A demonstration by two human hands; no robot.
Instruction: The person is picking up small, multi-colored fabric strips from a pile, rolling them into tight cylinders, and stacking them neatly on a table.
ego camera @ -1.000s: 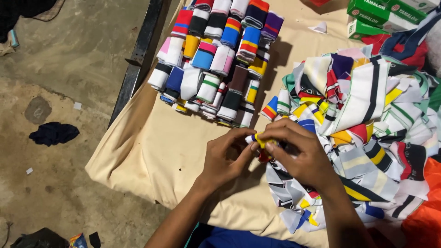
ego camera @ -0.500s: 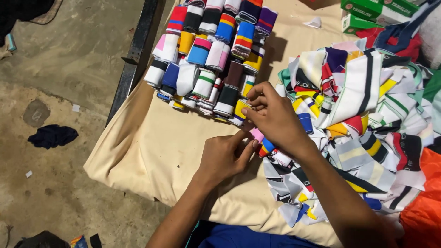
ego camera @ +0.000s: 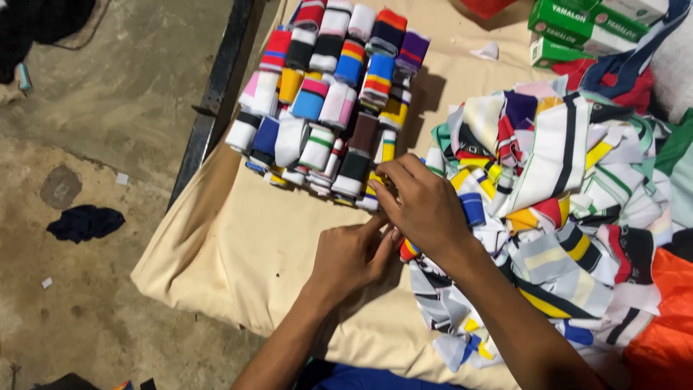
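My right hand (ego camera: 422, 206) reaches to the near edge of a stack of rolled striped cloth bands (ego camera: 328, 101) and presses a rolled band into the row there, fingers closed on it. My left hand (ego camera: 354, 256) rests on the beige cloth (ego camera: 245, 253) just below, fingers together, touching the end of a multicoloured strip under my right wrist; what it holds, if anything, is hidden. A loose heap of striped cloth strips (ego camera: 563, 202) lies to the right of both hands.
Green and white boxes (ego camera: 585, 25) sit at the top right. An orange cloth (ego camera: 664, 339) lies at the bottom right corner. A black metal bar (ego camera: 216, 94) edges the table on the left. A dark rag (ego camera: 86, 222) lies on the concrete floor.
My right hand has moved up and left from the loose heap to the stack of rolls, carrying a rolled band. My left hand stayed close below it.
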